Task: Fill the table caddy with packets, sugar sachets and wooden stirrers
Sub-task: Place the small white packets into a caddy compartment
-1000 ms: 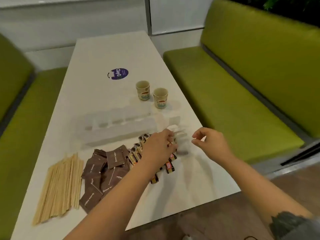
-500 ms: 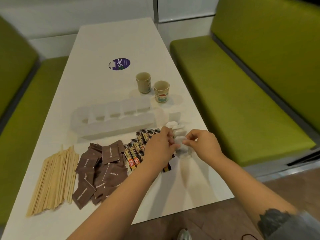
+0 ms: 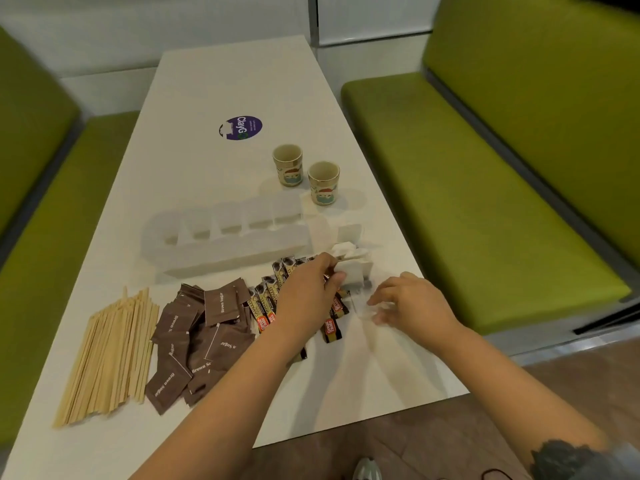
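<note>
White sachets (image 3: 351,268) are now pinched in the left hand (image 3: 306,299). The right hand (image 3: 412,304), drawn back since a moment ago, hovers with loosely curled fingers, seemingly empty. The caddy (image 3: 221,244), just behind, looks unfilled.

Two small paper cups (image 3: 287,164) (image 3: 323,181) are standing side by side at centre frame on the white table (image 3: 235,81). A round purple sticker (image 3: 240,127) is lying above them. Green benches (image 3: 467,174) (image 3: 45,174) are flanking both edges.
</note>
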### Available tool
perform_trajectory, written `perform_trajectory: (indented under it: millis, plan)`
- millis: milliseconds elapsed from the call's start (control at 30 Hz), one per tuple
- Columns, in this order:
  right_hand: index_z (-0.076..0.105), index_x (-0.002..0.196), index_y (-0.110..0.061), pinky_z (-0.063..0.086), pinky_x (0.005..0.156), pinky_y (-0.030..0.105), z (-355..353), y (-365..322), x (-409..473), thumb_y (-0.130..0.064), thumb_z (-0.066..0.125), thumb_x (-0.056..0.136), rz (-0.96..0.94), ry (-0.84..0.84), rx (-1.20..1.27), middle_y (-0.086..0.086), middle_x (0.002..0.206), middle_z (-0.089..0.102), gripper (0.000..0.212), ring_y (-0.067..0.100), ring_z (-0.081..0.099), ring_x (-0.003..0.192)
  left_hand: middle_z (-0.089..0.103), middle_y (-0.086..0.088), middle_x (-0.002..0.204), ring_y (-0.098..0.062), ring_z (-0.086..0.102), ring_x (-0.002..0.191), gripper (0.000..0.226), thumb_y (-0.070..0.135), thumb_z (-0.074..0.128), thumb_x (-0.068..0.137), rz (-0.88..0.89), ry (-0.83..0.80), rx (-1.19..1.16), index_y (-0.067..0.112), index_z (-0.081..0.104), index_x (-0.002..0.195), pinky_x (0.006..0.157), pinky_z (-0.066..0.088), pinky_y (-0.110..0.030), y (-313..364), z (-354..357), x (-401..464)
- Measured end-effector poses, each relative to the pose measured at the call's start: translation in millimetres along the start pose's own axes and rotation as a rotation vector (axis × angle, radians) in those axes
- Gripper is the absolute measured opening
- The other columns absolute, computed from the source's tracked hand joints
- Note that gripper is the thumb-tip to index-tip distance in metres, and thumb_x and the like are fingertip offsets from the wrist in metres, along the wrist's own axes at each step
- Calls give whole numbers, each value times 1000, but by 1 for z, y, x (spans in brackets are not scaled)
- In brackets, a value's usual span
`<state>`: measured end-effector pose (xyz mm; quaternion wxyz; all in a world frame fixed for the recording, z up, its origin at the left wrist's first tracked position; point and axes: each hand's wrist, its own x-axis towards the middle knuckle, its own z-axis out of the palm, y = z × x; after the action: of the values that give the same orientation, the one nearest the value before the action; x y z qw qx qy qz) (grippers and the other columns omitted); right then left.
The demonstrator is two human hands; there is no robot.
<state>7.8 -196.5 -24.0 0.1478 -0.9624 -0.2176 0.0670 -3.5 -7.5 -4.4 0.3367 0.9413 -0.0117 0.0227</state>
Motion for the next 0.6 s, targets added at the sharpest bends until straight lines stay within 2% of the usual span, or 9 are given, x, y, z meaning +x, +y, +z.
perform_trajectory:
  millis: [67,167,233,333,500,600]
  plan:
    - [73,102,-31,38,71,26,5,1,-2,-37,71,80,-61,38,-5,-13,107,67,24,15,52,90,55,7,81,-16,52,78,15,32,50,95,6,3,12,19,55,101,63,39,-31,-1,0,0]
    - [77,84,-30,37,57,25,12,3,-5,-32,80,71,-130,147,-64,-11,84,72,14,16,57,71,55,9,82,-17,55,81,16,31,51,95,14,6,22,19,56,103,66,44,-32,-1,0,-2]
    - [76,77,-30,39,52,25,16,2,-7,-31,83,68,-162,203,-104,-12,75,69,12,16,59,64,55,9,82,-18,56,82,16,32,52,94,4,7,18,20,57,103,70,46,-33,-1,0,-3]
    - [74,76,-26,41,55,25,18,-1,-9,-26,81,72,-168,253,-108,-9,78,68,9,17,61,66,55,10,80,-17,55,80,15,33,54,93,-2,21,17,21,59,101,69,45,-32,0,0,-4]
    - [68,78,-20,44,55,33,4,-6,-3,-14,75,78,-91,321,9,-4,79,64,9,22,59,66,57,14,79,-13,54,75,12,33,56,92,-20,17,-9,23,60,98,66,40,-28,2,2,-4]
    - [69,83,-16,43,65,34,-7,-12,2,-18,65,87,-28,286,75,-1,82,65,5,23,58,75,62,14,78,-10,55,72,8,33,58,90,-44,-2,-35,26,60,94,66,41,-27,3,6,-6]
